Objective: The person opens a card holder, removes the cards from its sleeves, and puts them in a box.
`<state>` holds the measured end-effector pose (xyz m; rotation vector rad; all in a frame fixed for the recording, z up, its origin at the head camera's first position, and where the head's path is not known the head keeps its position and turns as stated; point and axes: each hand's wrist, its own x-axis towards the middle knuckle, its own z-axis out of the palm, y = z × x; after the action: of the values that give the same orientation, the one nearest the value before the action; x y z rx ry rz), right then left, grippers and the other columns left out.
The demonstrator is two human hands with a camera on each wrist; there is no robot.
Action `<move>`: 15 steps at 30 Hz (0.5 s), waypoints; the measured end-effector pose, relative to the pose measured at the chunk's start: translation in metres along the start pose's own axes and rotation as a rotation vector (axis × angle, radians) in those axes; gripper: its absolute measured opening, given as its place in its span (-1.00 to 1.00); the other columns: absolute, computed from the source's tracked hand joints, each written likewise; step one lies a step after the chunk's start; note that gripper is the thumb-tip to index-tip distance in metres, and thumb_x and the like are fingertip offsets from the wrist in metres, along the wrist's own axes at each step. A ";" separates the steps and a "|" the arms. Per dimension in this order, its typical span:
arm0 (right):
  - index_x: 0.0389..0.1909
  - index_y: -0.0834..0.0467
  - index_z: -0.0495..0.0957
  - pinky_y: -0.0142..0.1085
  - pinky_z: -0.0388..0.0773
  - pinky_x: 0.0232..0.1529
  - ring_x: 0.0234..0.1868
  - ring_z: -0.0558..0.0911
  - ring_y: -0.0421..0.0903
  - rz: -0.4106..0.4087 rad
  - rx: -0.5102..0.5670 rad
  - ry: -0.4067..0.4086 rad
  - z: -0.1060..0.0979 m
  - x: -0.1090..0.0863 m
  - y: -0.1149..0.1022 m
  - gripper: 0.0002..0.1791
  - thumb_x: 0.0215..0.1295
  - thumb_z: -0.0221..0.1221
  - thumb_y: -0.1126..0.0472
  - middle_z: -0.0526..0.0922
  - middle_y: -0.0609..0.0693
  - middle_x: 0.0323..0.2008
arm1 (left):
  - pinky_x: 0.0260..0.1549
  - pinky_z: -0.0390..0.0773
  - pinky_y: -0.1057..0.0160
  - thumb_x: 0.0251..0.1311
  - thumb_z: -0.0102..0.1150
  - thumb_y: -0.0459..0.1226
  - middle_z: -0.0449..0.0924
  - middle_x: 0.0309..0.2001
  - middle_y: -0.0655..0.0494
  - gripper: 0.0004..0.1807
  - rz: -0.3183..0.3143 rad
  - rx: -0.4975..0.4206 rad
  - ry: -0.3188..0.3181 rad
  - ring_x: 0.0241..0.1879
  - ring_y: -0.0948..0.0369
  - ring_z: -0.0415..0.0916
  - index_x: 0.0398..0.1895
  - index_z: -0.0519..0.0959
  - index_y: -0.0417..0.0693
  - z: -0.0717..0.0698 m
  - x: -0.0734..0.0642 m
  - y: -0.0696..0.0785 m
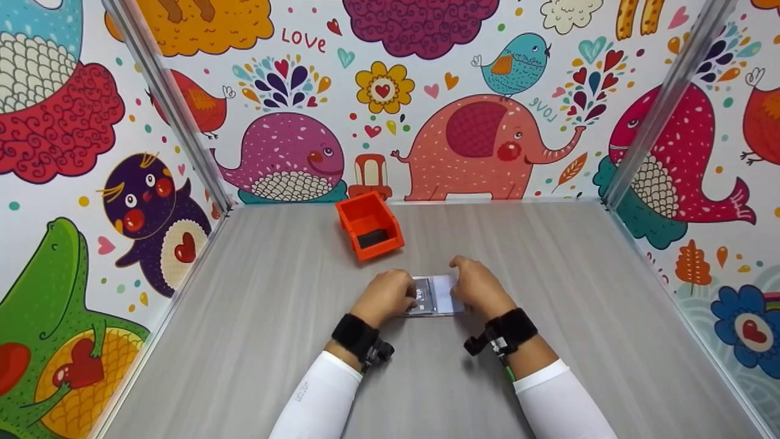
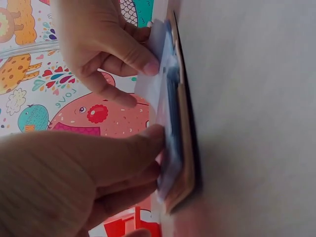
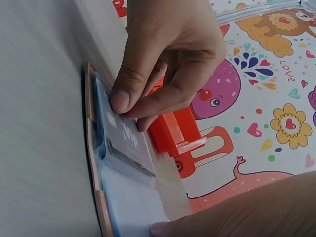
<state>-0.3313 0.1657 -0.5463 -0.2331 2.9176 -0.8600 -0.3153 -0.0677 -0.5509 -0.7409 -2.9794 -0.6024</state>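
Observation:
A small card holder [image 1: 420, 314] with a tan cover lies opened flat on the table between the hands. Its left clear sleeve holds a grey card [image 3: 126, 131] with pale print, while the right clear sleeve [image 1: 448, 296] looks pale and see-through. My left hand [image 1: 385, 296] is at the left end, thumb and fingers pinching the card and its sleeve near the outer edge. At the right end, my right hand [image 1: 481, 288] pinches the outer edge of the clear sleeve, which stands slightly raised in the left wrist view. Part of the cover is hidden under the sleeves.
Behind the hands stands an orange bin [image 1: 382, 249] with a flat black item [image 1: 373, 238] inside. The grey table [image 1: 274, 366] is bounded by printed panels at the back and sides, with metal posts [image 1: 177, 116] in the back corners.

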 end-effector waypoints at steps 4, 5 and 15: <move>0.34 0.34 0.63 0.05 0.74 0.14 -0.01 0.74 0.13 -0.018 -0.025 0.041 0.001 0.001 0.004 -0.37 0.17 0.41 0.46 0.81 0.30 0.09 | -0.17 0.66 0.08 0.21 0.66 -0.27 0.80 -0.34 0.14 -0.94 -0.004 0.000 0.000 -0.30 0.14 0.65 -0.32 0.90 -0.01 0.000 0.000 0.000; 0.31 0.34 0.64 0.08 0.72 0.19 0.01 0.75 0.15 -0.023 -0.032 0.051 0.001 0.001 0.005 -0.38 0.16 0.43 0.45 0.82 0.30 0.09 | -0.18 0.66 0.07 0.21 0.66 -0.27 0.80 -0.35 0.14 -0.94 0.001 0.005 0.002 -0.30 0.13 0.65 -0.33 0.90 -0.01 0.000 0.000 0.000; -0.05 0.28 0.80 -0.07 0.74 -0.08 -0.21 0.75 0.00 -0.094 0.118 0.051 0.007 0.005 -0.006 -0.80 0.34 0.40 0.33 0.83 0.13 -0.22 | -0.17 0.68 0.01 0.16 0.68 -0.26 0.75 -0.34 0.08 -0.86 0.037 0.029 0.036 -0.30 0.07 0.67 -0.38 0.84 -0.07 0.001 0.000 -0.002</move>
<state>-0.3346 0.1564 -0.5487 -0.3458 2.9092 -1.0636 -0.3161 -0.0688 -0.5521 -0.7728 -2.9286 -0.5629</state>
